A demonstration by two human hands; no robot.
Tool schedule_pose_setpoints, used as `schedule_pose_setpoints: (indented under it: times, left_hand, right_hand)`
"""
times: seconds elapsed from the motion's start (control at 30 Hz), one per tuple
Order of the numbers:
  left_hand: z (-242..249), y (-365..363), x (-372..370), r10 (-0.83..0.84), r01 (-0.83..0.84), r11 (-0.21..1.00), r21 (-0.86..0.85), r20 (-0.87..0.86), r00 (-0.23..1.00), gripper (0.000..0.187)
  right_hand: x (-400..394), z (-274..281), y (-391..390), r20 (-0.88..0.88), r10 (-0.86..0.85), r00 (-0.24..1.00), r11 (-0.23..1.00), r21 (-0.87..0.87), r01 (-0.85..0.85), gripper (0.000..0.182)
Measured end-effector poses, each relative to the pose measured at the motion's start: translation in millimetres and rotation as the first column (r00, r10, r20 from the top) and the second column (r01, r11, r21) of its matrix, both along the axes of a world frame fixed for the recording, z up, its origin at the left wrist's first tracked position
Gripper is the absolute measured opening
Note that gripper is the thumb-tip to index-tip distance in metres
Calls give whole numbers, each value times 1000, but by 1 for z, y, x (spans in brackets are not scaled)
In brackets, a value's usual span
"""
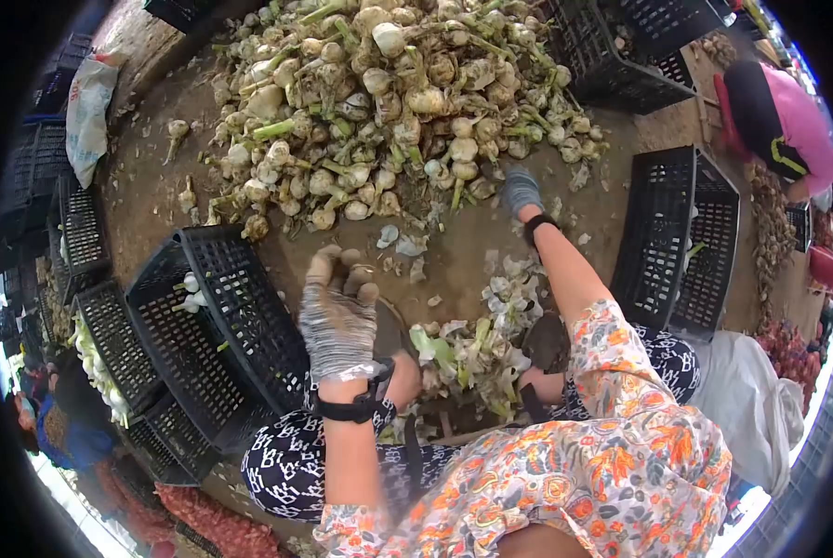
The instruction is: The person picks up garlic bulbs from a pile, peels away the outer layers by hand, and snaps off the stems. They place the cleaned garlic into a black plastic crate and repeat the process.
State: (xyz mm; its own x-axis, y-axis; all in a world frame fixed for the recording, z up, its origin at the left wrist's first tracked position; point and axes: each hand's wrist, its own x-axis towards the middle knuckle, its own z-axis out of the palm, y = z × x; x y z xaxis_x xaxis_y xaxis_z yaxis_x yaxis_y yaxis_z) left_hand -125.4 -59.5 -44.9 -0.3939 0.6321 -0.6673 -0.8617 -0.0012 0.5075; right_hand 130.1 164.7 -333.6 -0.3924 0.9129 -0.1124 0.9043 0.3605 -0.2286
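A large heap of garlic bulbs with green stems lies on the floor in front of me. My left hand, in a striped, soiled work glove, is raised beside a black crate, fingers curled upward and apart, with no bulb visible in it. My right hand, in a grey glove, reaches to the heap's near right edge; its fingertips are hard to make out against the bulbs, so what they hold, if anything, is unclear. Peeled skins and leaf scraps are piled between my feet.
A black crate with a few white bulbs stands at my left, another crate at my right. More crates are at the back right. A person in pink bends at the far right. A white sack lies lower right.
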Motion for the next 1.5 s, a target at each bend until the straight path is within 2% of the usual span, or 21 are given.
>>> schedule_pose_setpoints:
  times: [0.1, 0.13, 0.17, 0.2, 0.23, 0.27, 0.3, 0.37, 0.4, 0.43, 0.47, 0.53, 0.6, 0.7, 0.83, 1.03, 1.23, 1.33, 1.4, 1.47, 1.5]
  left_hand:
    - [-12, 3, 19, -151, 149, 989, -23, -157, 976, 32]
    - [-26, 3, 27, -220, 230, 973, -3, -308, 926, 36]
    - [-40, 4, 36, -275, 311, 950, 4, -454, 847, 41]
    - [-46, 6, 45, -314, 390, 921, -1, -593, 741, 46]
    - [-43, 9, 54, -350, 449, 893, -42, -691, 632, 51]
    - [-38, 12, 66, -376, 500, 861, -92, -776, 507, 56]
    - [-33, 15, 76, -390, 540, 828, -147, -844, 368, 61]
    - [-18, 22, 92, -425, 619, 785, -7, -734, 530, 63]
    - [-9, 24, 97, -445, 643, 763, 70, -665, 600, 64]
    - [-1, 24, 99, -442, 609, 782, 132, -572, 691, 67]
    - [3, 24, 100, -400, 602, 788, 129, -636, 660, 67]
    - [11, 25, 102, -304, 580, 805, 126, -753, 584, 67]
    - [42, 24, 109, -233, 564, 818, 116, -829, 508, 63]
    - [63, 19, 118, -191, 611, 791, 27, -938, 289, 61]
    - [90, 12, 117, -236, 655, 753, -64, -955, 178, 59]
    - [93, 11, 112, -237, 690, 713, -122, -969, 74, 57]
    - [93, 19, 114, -364, 761, 646, 59, -853, 375, 56]
    - [95, 21, 112, -401, 781, 607, 150, -790, 463, 60]
    - [102, 22, 110, -537, 781, 598, 179, -634, 557, 65]
    - [104, 23, 107, -613, 769, 601, 221, -490, 620, 69]
    - [105, 24, 106, -629, 756, 605, 248, -434, 645, 71]
  right_hand:
    - [22, 39, -9, 1, 169, 986, 971, -173, -167, 35]
    - [19, 70, -20, -219, 92, 971, 920, -354, -167, 32]
    - [11, 102, -35, -568, -249, 784, 739, -635, -225, 30]
    - [2, 139, -53, -527, -781, 336, 378, -827, -417, 27]
    - [-6, 175, -67, -321, -939, 124, 182, -768, -614, 25]
    - [-12, 204, -80, -241, -967, 78, 122, -714, -689, 24]
    - [-16, 228, -94, -247, -966, 78, 121, -697, -706, 23]
    - [-24, 266, -122, -294, -936, 194, 142, -819, -557, 27]
    - [-22, 262, -126, -595, -753, 280, 388, -746, -542, 29]
    - [-20, 259, -129, -808, -441, 390, 650, -587, -482, 32]
    - [-19, 256, -133, -868, -154, 472, 840, -367, -400, 35]
    - [-6, 320, -128, -640, -478, 601, 722, -676, -145, 39]
    - [-4, 344, -134, -740, -353, 573, 844, -516, -147, 40]
    - [-4, 380, -138, -729, -471, 497, 765, -618, -181, 37]
    - [4, 389, -139, -790, -523, 321, 730, -609, -310, 30]
    - [9, 388, -133, -824, -424, 376, 755, -550, -356, 28]
    - [21, 401, -127, -852, -345, 394, 757, -501, -420, 24]
    - [30, 406, -125, -804, -437, 404, 688, -588, -426, 22]
    - [38, 393, -117, -933, -20, 359, 818, -222, -530, 25]
    - [42, 391, -114, -933, -35, 357, 809, -236, -538, 27]
    - [40, 406, -116, -885, -264, 385, 750, -439, -495, 28]
